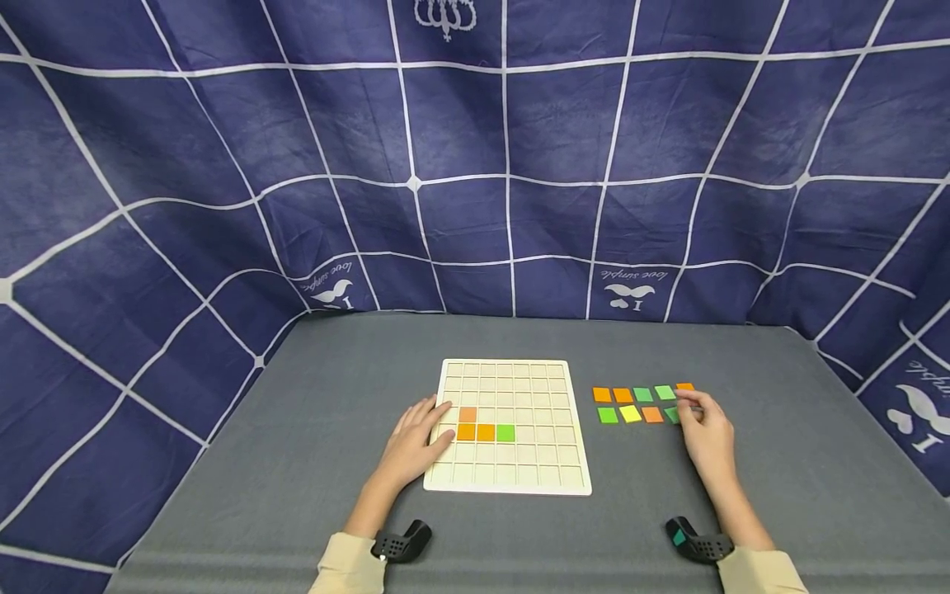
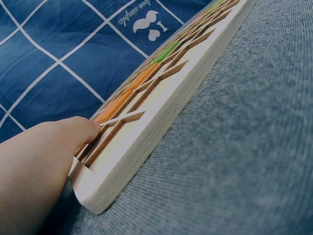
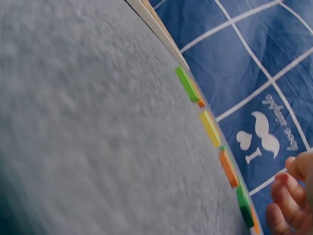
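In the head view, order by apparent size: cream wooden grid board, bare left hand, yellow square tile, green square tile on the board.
1. Cream wooden grid board
2. Bare left hand
3. Yellow square tile and green square tile: look too alike to rank

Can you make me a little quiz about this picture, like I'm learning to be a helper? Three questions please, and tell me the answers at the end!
1. Pick one: how many coloured tiles can you see set in the board?
A) two
B) four
C) seven

2. True or false: the left hand is touching the board.

3. Name the colour: near the right hand, loose tiles lie on the grey cloth. Which colour shows only once among them?

Key:
1. B: one light orange, two orange and one green.
2. True: it rests at the board's left edge.
3. Yellow: the yellow tile is in the row nearer the person.
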A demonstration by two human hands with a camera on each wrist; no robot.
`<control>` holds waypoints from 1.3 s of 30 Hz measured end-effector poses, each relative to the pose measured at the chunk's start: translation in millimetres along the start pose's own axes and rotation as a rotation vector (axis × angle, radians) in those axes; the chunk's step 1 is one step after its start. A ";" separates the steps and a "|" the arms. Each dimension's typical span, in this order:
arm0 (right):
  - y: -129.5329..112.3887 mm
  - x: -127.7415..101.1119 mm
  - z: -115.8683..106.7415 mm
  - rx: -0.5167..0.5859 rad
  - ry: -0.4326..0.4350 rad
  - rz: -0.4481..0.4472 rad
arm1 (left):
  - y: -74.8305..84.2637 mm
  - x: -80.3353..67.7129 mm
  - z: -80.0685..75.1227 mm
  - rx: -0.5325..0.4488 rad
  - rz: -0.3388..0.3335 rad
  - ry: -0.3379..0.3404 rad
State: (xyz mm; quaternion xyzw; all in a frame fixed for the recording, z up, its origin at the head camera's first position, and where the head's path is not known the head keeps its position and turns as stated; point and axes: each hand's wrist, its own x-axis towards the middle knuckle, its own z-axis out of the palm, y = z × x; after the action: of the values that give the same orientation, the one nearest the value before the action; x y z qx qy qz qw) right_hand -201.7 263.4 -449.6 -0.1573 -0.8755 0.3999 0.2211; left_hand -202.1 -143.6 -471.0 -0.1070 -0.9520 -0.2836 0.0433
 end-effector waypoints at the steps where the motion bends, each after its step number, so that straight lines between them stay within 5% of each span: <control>1: -1.5 -0.6 0.5 -0.004 -0.011 -0.010 | 0.1 0.0 0.3 0.000 0.002 0.001; 11: -36.4 -26.8 12.9 -0.001 -0.232 -0.220 | 0.6 -1.2 1.7 -0.003 -0.006 -0.001; 20: -81.6 -62.8 49.9 -0.013 -0.416 -0.332 | -0.7 0.7 -0.1 0.007 0.004 0.002; 29: -120.6 -75.9 98.1 0.044 -0.496 -0.437 | -0.5 0.7 0.3 0.020 -0.008 -0.010; 39: -143.1 -81.1 149.8 -0.030 -0.555 -0.462 | -0.1 1.0 0.5 0.011 -0.010 -0.006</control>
State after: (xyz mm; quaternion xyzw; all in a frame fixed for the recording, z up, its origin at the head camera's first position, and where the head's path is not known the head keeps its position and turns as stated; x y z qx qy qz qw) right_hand -223.5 42.0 -447.9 0.1560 -0.9204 0.3539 0.0570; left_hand -203.1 -143.2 -471.4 -0.1026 -0.9542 -0.2781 0.0398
